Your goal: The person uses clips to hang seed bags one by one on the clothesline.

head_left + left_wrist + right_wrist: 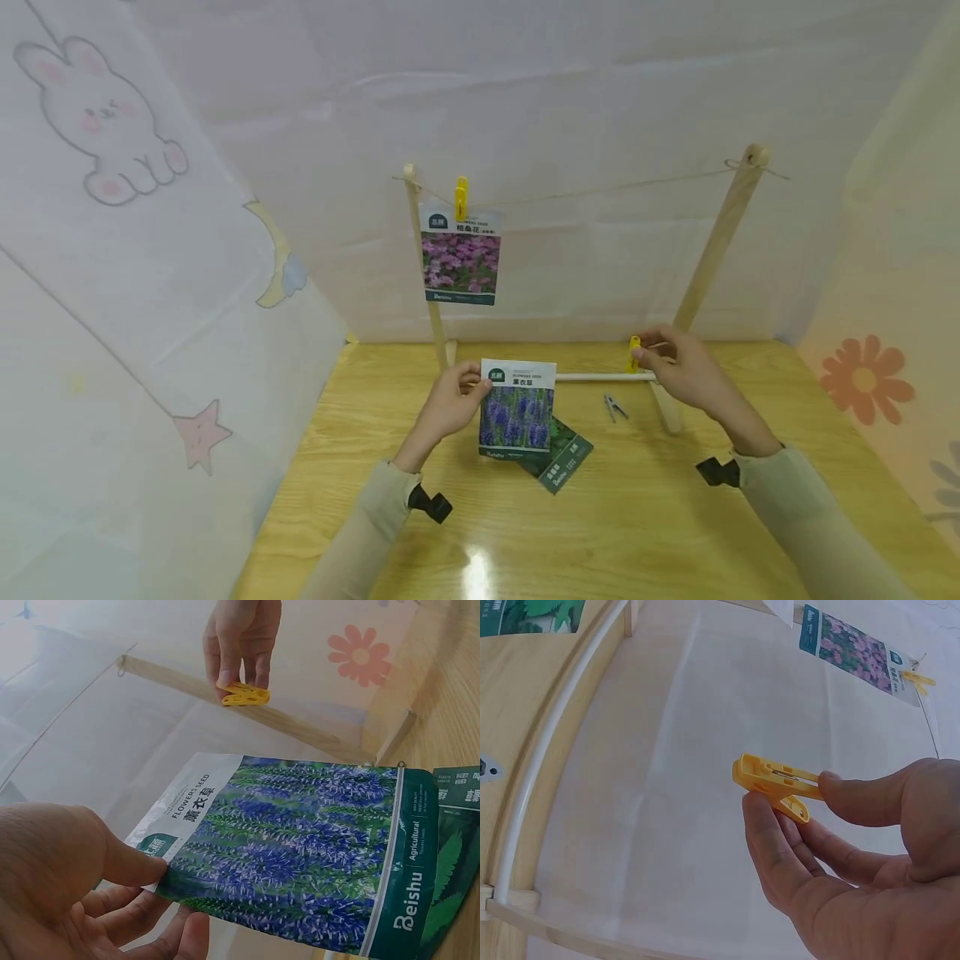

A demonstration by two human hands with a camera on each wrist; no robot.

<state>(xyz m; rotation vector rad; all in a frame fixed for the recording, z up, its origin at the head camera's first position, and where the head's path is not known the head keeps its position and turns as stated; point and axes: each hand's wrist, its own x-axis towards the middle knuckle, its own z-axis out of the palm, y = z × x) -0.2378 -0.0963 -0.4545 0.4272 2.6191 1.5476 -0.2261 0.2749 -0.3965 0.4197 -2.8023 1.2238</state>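
My left hand point(456, 398) pinches the upper left corner of a seed packet point(516, 417) with purple-blue flower spikes, its front facing me. Thumb on the front, the fingers go behind it in the left wrist view. My right hand point(678, 367) holds a yellow clothespin point(776, 782) between thumb and fingers, above the table at the right. A second seed packet point(562, 458), dark green, lies on the table partly hidden behind the held one. From the string point(600, 193) hangs a pink-flower seed packet point(461, 267), clipped by another yellow clothespin point(461, 198) near the left post.
The string runs between a left wooden post point(435, 325) and a right wooden post point(712, 242). A white rod point(600, 377) joins their bases. A grey clothespin point(615, 407) lies on the wooden table point(645, 517). Printed cloth point(570, 100) surrounds the table.
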